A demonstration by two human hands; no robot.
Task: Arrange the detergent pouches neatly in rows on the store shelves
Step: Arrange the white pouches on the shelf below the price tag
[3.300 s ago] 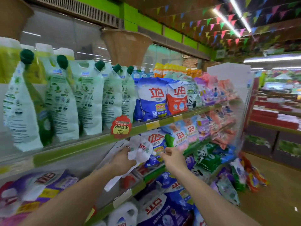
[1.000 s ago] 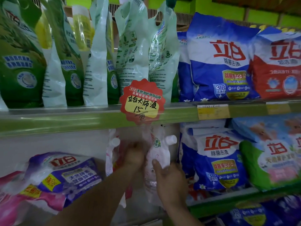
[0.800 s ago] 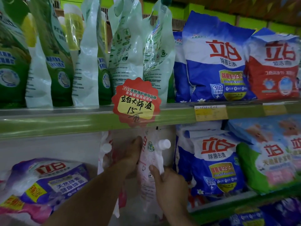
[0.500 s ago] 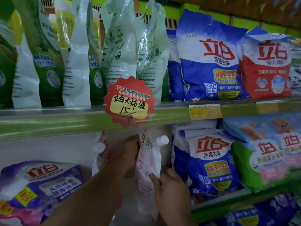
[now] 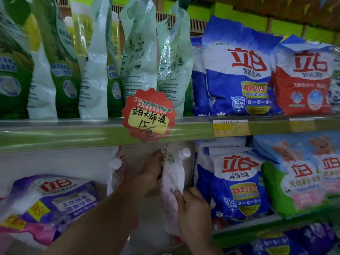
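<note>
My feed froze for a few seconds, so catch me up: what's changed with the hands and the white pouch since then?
The white spouted pouch, earlier held out in the aisle, now stands upright in the middle shelf, left of the blue detergent bag. The left hand lies against its upper left side and the right hand holds its lower edge. In the last second both grips stayed; the pouch turned slightly narrower. The red price tag is unchanged.
</note>
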